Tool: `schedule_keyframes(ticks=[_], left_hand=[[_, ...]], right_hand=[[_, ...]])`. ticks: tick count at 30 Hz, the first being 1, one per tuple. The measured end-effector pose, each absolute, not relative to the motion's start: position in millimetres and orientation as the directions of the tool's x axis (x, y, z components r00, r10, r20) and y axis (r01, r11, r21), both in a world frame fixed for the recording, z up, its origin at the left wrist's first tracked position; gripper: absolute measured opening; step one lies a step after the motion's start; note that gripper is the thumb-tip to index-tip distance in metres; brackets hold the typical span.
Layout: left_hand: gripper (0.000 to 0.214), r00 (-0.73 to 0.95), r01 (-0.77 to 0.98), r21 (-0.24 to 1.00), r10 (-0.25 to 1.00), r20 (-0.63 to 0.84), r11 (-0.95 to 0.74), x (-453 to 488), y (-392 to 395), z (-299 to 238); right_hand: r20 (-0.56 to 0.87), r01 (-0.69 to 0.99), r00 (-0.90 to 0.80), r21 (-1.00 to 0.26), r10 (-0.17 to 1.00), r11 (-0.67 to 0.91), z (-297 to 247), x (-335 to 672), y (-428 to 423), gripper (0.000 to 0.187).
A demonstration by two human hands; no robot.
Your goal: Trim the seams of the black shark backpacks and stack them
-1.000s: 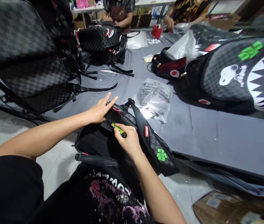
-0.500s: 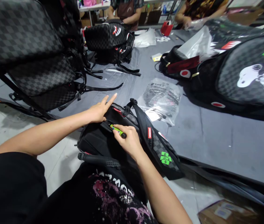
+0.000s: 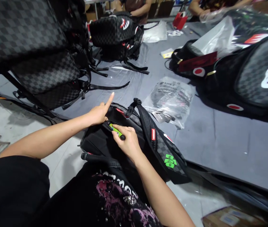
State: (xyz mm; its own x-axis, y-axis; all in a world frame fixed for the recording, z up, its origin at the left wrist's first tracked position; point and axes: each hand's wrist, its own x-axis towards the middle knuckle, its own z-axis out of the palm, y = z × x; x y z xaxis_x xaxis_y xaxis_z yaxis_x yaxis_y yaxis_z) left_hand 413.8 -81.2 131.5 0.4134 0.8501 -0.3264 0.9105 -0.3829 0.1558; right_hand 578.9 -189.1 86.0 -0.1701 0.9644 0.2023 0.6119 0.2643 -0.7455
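A black checkered backpack (image 3: 100, 143) lies against my lap at the table's near edge, its strap (image 3: 157, 142) with green dollar marks hanging to the right. My right hand (image 3: 128, 142) is closed on a small green and black tool (image 3: 116, 131), whose tip touches the backpack's top seam. My left hand (image 3: 99, 112) rests on the backpack's upper edge with the forefinger stretched out and the other fingers curled on the fabric.
A clear plastic bag (image 3: 170, 97) lies on the grey table (image 3: 230, 138) just past the backpack. Stacked checkered backpacks (image 3: 41, 69) stand at the left, shark-mouth backpacks (image 3: 254, 72) at the right. Other people sit at the far end. A cardboard box (image 3: 230, 217) is on the floor.
The view has tilted down a little. My left hand's fingers have curled in, leaving the forefinger out. My right hand stays on the green tool at the seam.
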Motion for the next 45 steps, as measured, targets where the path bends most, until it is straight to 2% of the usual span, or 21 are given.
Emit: schedule_keyframes(ticks=[7,17,26,31,45], left_hand=[[0.116,0.372,0.926,0.078,0.856,-0.358,-0.370,420,-82,133],[0.107,0.417,0.908,0.136,0.835,-0.358,-0.396,420,-80,131],[0.106,0.423,0.906,0.186,0.830,-0.363,-0.381,417,-79,130],[0.107,0.430,0.902,0.216,0.828,-0.359,-0.375,417,-78,129],[0.102,0.435,0.900,0.193,0.822,-0.366,-0.390,416,-79,133]], right_hand=[[0.195,0.644,-0.129,-0.729,0.972,0.232,80,575,-181,0.022],[0.174,0.626,-0.110,-0.753,0.979,0.204,81,571,-176,0.024],[0.160,0.678,-0.092,-0.713,0.983,0.180,87,571,-178,0.025],[0.141,0.639,-0.097,-0.750,0.985,0.170,86,572,-179,0.027],[0.117,0.670,-0.088,-0.728,0.989,0.146,87,573,-180,0.025]])
